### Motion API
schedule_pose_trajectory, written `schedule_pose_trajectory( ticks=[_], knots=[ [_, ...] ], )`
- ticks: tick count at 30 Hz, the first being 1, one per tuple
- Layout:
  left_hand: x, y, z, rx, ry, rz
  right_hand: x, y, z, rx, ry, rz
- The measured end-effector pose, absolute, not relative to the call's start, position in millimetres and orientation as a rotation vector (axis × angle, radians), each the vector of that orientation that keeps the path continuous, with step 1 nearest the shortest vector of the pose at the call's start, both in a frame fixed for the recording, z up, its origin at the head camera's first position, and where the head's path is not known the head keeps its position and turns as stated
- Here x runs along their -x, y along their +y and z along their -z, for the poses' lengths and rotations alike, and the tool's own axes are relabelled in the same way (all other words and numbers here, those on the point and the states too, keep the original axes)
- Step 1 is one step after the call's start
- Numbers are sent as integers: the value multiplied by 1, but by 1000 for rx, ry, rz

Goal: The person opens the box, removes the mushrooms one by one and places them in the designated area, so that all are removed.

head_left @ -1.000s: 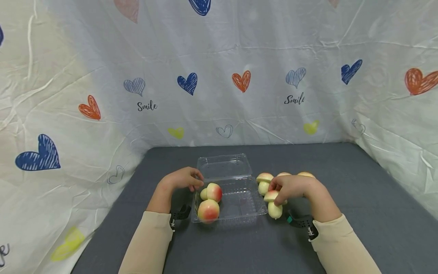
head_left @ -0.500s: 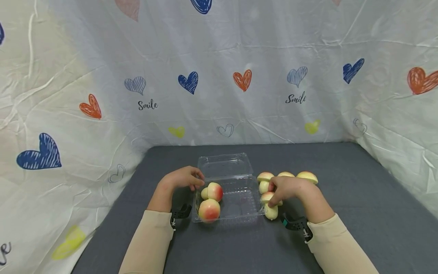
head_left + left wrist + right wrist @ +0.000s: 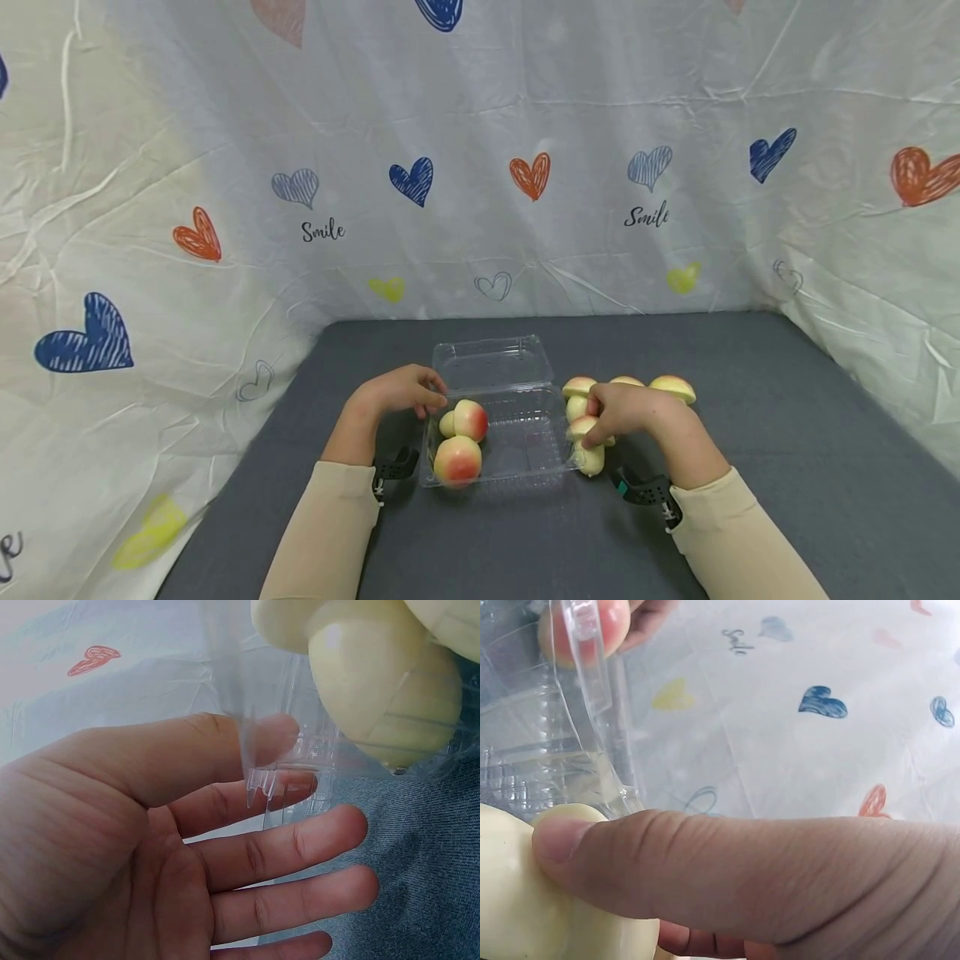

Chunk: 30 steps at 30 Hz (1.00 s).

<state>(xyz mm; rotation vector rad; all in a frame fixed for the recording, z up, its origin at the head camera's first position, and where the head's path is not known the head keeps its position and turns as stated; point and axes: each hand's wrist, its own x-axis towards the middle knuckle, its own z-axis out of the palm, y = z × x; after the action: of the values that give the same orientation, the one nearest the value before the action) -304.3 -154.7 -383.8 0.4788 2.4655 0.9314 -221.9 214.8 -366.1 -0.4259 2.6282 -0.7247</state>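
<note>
My right hand (image 3: 633,408) grips a pale mushroom (image 3: 590,458) with a reddish cap, right at the right wall of a clear plastic clamshell box (image 3: 528,433). In the right wrist view the thumb presses on the cream surface of this mushroom (image 3: 510,900); the fingertips behind it are partly hidden. My left hand (image 3: 401,390) pinches the box's left edge between thumb and index finger, the other fingers spread loosely in the left wrist view. Two mushrooms lie inside on the left, one at the back (image 3: 470,421) and a rounder-looking one (image 3: 457,461) in front.
The box's transparent lid (image 3: 491,365) lies folded back behind it. Beyond my right hand are more mushrooms: one near the box's back right corner (image 3: 579,387), another partly hidden (image 3: 626,381), and one farther right (image 3: 672,386). A heart-printed curtain (image 3: 465,242) surrounds the dark tabletop (image 3: 510,542).
My right hand has moved left with the mushroom, bringing it up against the box's right side. The mushroom farther right shows more fully. My left hand stays at the box's edge.
</note>
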Motion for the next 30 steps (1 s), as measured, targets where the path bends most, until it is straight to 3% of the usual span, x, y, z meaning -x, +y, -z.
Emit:
schedule_pose_trajectory(
  ticks=[16, 30],
  knots=[
    [306, -153, 384, -473, 2471, -931, 208, 225, 341, 335, 2638, 811],
    [306, -155, 386, -457, 2463, -943, 214, 226, 333, 641, 2735, 1065]
  ],
)
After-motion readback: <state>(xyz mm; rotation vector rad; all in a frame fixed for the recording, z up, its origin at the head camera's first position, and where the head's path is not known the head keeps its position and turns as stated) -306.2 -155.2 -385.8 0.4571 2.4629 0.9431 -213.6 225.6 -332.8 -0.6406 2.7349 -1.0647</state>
